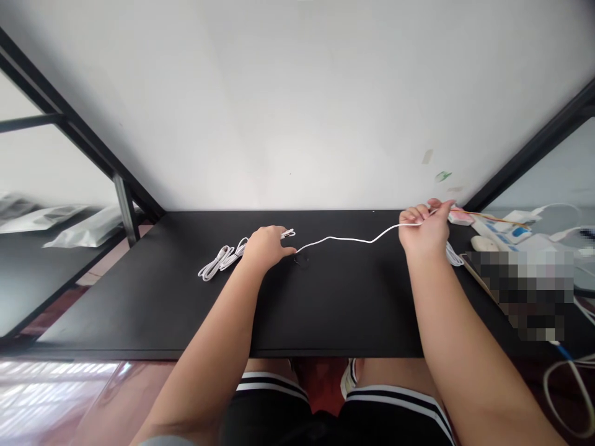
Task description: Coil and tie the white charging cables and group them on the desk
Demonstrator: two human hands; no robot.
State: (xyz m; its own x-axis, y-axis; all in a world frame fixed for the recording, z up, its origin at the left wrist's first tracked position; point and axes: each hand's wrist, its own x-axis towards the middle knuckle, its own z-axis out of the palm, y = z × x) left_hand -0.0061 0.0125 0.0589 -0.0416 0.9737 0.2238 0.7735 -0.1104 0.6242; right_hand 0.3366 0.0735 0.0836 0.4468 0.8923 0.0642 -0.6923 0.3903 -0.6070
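Observation:
A thin white cable (351, 239) runs in loose waves between my two hands above the black tabletop. My right hand (425, 228) is closed on the cable, with its thumb pointing right. My left hand (268, 244) is low over the table, palm down, with the cable meeting its thumb. Its other fingers are mostly hidden, and a white cable end (288, 233) shows beyond them. Left of that hand lies a coiled white cable bundle (218, 261), partly covered by it. A thin dark loop (302, 260) rests near my left thumb.
Right of my right wrist are another white cable coil (454, 255), a pale mouse (483, 243), power strips (520, 234) and a pixelated object (525, 291). Plastic bags (86, 226) lie on the left-hand surface. Black frame bars (125, 204) flank the black table (334, 310), with a white wall behind.

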